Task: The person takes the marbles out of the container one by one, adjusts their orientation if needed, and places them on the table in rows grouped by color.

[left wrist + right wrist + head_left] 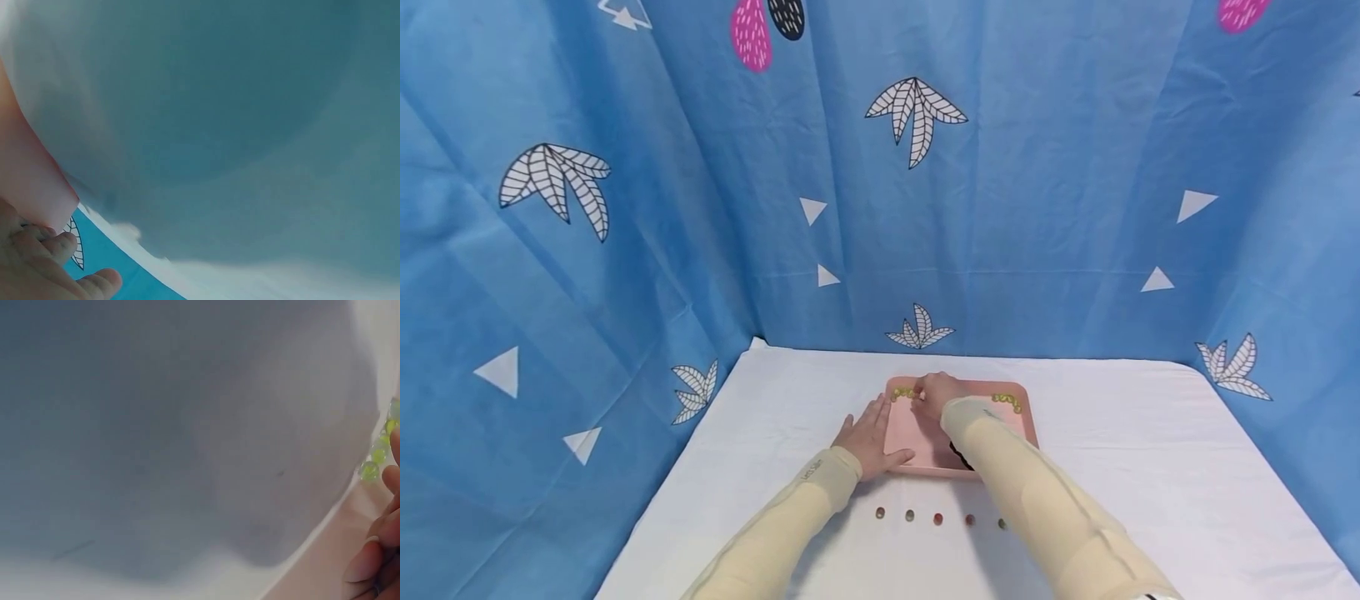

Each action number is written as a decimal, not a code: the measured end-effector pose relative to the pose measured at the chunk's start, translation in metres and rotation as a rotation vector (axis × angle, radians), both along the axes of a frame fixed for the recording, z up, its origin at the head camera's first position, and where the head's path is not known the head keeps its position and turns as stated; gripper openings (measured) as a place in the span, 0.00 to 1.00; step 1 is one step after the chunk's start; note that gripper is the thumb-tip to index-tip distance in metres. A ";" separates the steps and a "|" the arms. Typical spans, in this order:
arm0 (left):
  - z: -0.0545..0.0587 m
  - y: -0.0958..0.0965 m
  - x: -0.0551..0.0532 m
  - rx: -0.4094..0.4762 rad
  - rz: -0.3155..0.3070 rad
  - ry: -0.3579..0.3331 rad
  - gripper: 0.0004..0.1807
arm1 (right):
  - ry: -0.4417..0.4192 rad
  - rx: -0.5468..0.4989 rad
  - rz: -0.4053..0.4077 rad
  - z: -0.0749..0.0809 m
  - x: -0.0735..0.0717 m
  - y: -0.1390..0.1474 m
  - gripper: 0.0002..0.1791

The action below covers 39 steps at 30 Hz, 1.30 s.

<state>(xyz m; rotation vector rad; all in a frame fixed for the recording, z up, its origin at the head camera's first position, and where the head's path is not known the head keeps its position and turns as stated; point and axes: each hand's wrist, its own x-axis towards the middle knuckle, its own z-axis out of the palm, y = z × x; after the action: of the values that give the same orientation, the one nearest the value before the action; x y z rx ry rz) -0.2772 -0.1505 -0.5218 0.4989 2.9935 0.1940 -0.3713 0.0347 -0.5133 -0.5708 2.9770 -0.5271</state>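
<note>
A shallow pink tray lies on the white cloth. My left hand rests at its left side, fingers spread and fairly straight, the thumb along the near rim. Over the tray's far part, my right hand reaches down with bent fingers beside a row of yellow-green glass marbles. In the right wrist view, fingertips come close to the green marbles; whether anything is pinched is hidden. More yellow-green marbles line the tray's far right corner. A black thing in the tray is partly covered by my right forearm.
Several small round marbles, reddish, grey and green, sit in a row on the white cloth in front of the tray. A blue patterned curtain stands behind the table and along both sides.
</note>
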 end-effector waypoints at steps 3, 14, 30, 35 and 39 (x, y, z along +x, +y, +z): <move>0.000 0.000 -0.001 0.006 -0.002 0.003 0.60 | -0.012 -0.034 0.000 0.002 0.000 -0.004 0.13; -0.001 -0.001 -0.002 -0.014 -0.011 0.005 0.60 | -0.045 -0.040 0.011 -0.004 -0.003 -0.011 0.13; -0.004 0.000 -0.001 -0.016 -0.013 0.023 0.59 | -0.049 -0.030 0.030 -0.008 -0.007 -0.014 0.10; -0.003 -0.001 -0.001 -0.029 -0.009 0.023 0.59 | -0.055 -0.064 0.039 -0.008 -0.003 -0.017 0.07; 0.000 0.000 0.000 -0.033 -0.005 0.006 0.59 | -0.057 -0.074 0.030 -0.008 -0.001 -0.019 0.05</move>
<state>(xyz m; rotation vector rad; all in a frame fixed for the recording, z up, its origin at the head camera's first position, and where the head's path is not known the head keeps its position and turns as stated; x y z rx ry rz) -0.2773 -0.1504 -0.5221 0.5037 2.9956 0.1434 -0.3718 0.0154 -0.5216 -0.5950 2.9008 -0.6421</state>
